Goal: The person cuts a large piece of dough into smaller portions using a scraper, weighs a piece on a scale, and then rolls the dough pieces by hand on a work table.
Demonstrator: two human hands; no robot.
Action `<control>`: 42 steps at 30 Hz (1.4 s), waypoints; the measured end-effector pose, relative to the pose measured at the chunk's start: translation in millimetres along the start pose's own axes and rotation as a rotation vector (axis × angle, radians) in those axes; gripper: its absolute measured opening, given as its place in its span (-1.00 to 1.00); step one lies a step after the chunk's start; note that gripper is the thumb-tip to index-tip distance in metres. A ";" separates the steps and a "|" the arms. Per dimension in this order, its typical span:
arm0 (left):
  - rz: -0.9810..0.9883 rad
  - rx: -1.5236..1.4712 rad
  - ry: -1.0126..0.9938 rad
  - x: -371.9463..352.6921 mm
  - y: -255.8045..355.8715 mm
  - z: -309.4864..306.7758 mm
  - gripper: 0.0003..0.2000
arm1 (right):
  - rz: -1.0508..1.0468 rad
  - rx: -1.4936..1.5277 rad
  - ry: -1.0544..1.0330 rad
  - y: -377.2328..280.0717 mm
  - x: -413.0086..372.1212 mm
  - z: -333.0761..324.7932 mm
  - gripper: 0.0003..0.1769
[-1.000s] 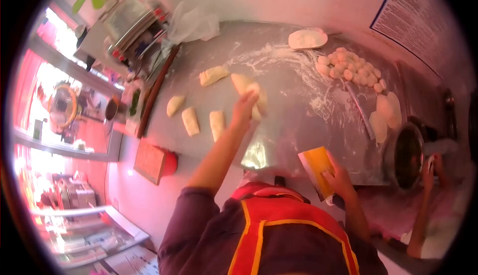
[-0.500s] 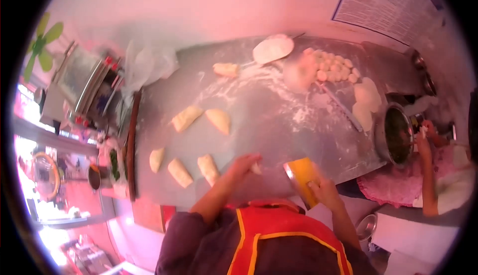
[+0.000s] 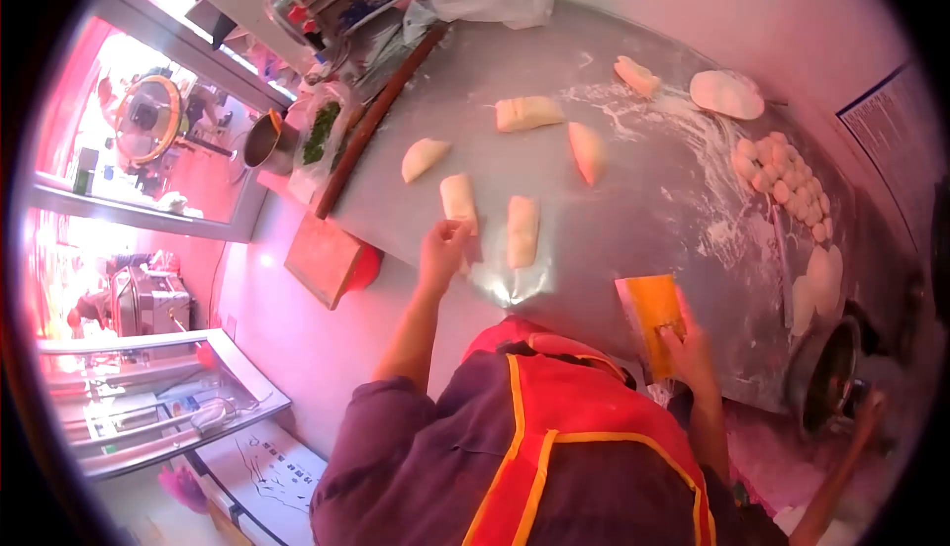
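My left hand (image 3: 442,252) is closed, fingertips pinched at the near end of a dough piece (image 3: 458,198) lying on the metal table (image 3: 396,215). Whether a separate bit of dough is also between those fingers is hidden. In my right hand (image 3: 690,345) is a yellow dough scraper (image 3: 649,311), its metal edge facing left, near the front edge of the table. Around my left hand lie other pale pieces: an upright block (image 3: 522,231), a rounded one (image 3: 425,159), a longer one (image 3: 529,113) and a wedge (image 3: 586,153).
At the right are a cluster of small dough balls (image 3: 782,175), flattened dough (image 3: 817,284) and a metal pot (image 3: 829,373); another person's arm (image 3: 841,477) reaches there. Flour streaks the far side by a white dough round (image 3: 726,95). A wooden strip (image 3: 381,121) edges the left.
The view has swung left. My left hand has moved left from beside the near pieces to a dough piece's end. My right hand still holds the scraper.
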State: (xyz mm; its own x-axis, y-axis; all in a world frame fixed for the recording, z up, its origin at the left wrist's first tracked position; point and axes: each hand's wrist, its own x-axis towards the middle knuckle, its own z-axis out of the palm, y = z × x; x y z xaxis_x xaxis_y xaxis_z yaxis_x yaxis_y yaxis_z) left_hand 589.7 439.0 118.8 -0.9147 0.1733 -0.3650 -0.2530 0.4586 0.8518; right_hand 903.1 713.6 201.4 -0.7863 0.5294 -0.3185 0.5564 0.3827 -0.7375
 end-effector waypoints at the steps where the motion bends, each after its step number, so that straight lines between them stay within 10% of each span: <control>1: 0.015 0.016 -0.003 2.2 -6.1 -8.0 -0.80 | 0.052 -0.010 -0.044 -7.0 1.3 -0.2 -0.30; 11: 0.256 0.438 0.360 93.7 -42.4 -60.8 -0.69 | -0.075 -0.159 -0.075 -28.3 4.2 18.7 -0.28; 16: 0.237 0.380 0.160 143.3 16.2 -70.6 -0.64 | -0.012 -0.226 -0.093 -33.8 9.7 16.9 -0.32; 17: 0.538 0.231 0.134 204.7 -41.6 -72.5 -0.65 | 0.044 -0.140 -0.112 -39.4 5.6 14.8 -0.37; 20: 0.514 0.719 0.187 209.0 -20.1 -45.4 -0.50 | -0.495 -0.387 0.246 -14.7 -5.1 23.5 -0.32; 24: 0.288 1.133 0.326 164.1 25.9 -22.4 -0.24 | 0.042 0.022 0.161 -65.0 -46.7 -12.2 -0.38; 30: 0.567 1.040 0.315 190.5 51.6 26.3 -0.39 | 0.333 0.080 0.345 -14.0 -133.0 31.7 -0.32; 37: 0.591 0.103 -0.222 120.2 106.8 108.4 -0.57 | 0.562 0.045 0.414 17.2 -229.1 76.9 -0.28; 41: -0.109 -0.519 -0.892 -15.1 86.2 159.3 -0.63 | 0.583 0.007 0.562 50.8 -303.1 118.0 -0.35; 42: -0.410 -0.908 -1.366 -66.2 63.6 166.1 -0.52 | 0.633 0.029 0.597 31.4 -332.6 115.6 -0.35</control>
State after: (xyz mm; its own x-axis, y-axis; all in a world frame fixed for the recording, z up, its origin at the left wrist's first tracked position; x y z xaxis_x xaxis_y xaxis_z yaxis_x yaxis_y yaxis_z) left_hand 686.5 601.5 134.7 0.0509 0.9737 -0.2219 -0.9181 0.1331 0.3734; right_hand 1151.1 462.0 215.3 -0.0549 0.9476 -0.3146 0.8278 -0.1330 -0.5450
